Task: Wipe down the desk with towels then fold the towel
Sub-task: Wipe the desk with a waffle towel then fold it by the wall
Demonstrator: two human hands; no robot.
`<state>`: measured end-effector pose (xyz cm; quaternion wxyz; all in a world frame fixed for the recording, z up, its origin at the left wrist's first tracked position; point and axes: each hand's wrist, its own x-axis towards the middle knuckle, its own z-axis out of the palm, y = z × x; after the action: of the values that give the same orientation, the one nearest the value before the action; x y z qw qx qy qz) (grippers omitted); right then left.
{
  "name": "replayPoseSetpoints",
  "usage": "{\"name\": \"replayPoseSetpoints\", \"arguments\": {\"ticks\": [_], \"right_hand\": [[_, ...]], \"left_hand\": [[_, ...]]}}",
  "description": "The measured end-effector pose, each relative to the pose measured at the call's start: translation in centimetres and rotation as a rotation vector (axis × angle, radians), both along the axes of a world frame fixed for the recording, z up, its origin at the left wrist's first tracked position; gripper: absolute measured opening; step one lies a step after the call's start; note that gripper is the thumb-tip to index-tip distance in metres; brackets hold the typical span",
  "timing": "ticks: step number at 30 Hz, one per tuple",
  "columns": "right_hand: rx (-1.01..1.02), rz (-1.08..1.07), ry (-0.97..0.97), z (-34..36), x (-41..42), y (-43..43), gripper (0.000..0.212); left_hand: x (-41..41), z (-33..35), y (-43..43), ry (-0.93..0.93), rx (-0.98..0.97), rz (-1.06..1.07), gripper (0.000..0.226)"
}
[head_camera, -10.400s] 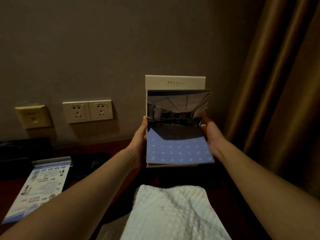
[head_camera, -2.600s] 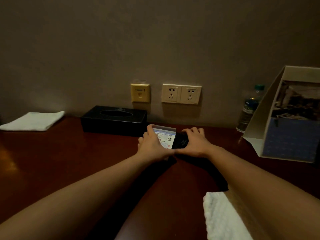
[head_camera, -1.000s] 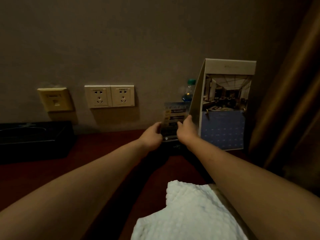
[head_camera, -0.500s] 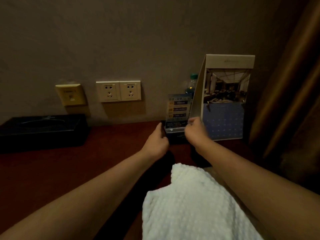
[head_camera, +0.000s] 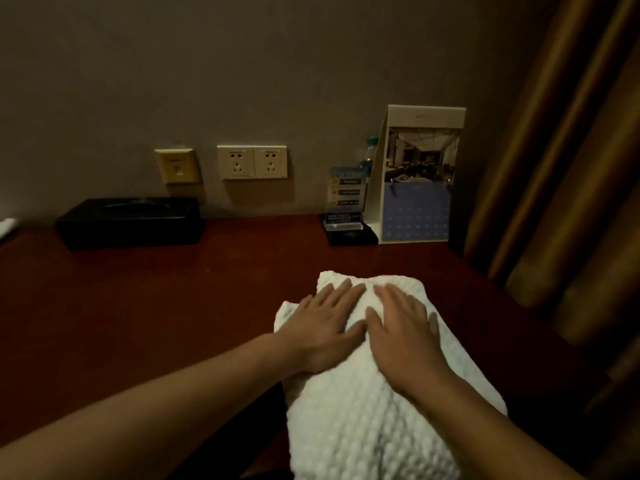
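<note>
A white waffle-weave towel (head_camera: 363, 427) lies bunched on the dark red wooden desk (head_camera: 156, 306), reaching from the middle toward the near edge. My left hand (head_camera: 322, 323) lies flat on the towel's far left part, fingers straight and pointing at the wall. My right hand (head_camera: 401, 327) lies flat beside it on the towel, fingers straight too. The two hands almost touch at the thumbs. A second white towel (head_camera: 6, 226) shows only as a corner at the far left edge.
Against the wall stand a black tissue box (head_camera: 130, 221), a small acrylic sign holder (head_camera: 346, 209) on a black base, a standing calendar (head_camera: 419, 181) and a water bottle (head_camera: 369, 157) behind it. Wall sockets (head_camera: 252, 162) sit above. Brown curtains (head_camera: 571, 202) hang at the right.
Both hands let go of the acrylic sign holder, which now stands by the calendar, and drew back onto the towel, where they lie flat.
</note>
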<state>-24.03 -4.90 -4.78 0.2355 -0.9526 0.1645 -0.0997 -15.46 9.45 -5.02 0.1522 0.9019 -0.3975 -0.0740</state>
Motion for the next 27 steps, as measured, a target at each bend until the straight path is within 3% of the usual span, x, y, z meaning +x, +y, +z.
{"name": "replayPoseSetpoints", "arguments": {"ticks": [2,4,7,14,17,20,27], "right_hand": [[-0.125,0.108,0.176,-0.1,-1.1,0.8,0.068],[-0.178,0.253,0.232,0.3,-1.8,1.5,0.076],[-0.212,0.366,0.188,0.0,-2.1,3.4,0.082],[-0.241,0.357,0.162,-0.7,4.2,8.1,0.089],[-0.258,0.336,0.139,-1.1,8.0,9.8,0.086],[-0.284,0.325,0.121,-1.1,12.0,10.9,0.076],[-0.276,0.306,0.117,-1.1,21.3,10.6,0.068]], "left_hand": [[-0.1,-0.2,1.9,-0.039,0.049,-0.012,0.064],[0.1,-0.1,4.2,-0.054,0.083,-0.019,0.061],[0.6,0.1,7.4,-0.039,0.118,-0.009,0.060],[5.3,1.1,10.9,-0.098,0.335,0.141,0.059],[7.4,1.8,10.2,-0.102,0.209,0.264,0.060],[9.4,0.8,9.6,-0.118,-0.036,0.310,0.040],[17.1,1.1,8.3,-0.113,0.024,0.318,0.049]]}}
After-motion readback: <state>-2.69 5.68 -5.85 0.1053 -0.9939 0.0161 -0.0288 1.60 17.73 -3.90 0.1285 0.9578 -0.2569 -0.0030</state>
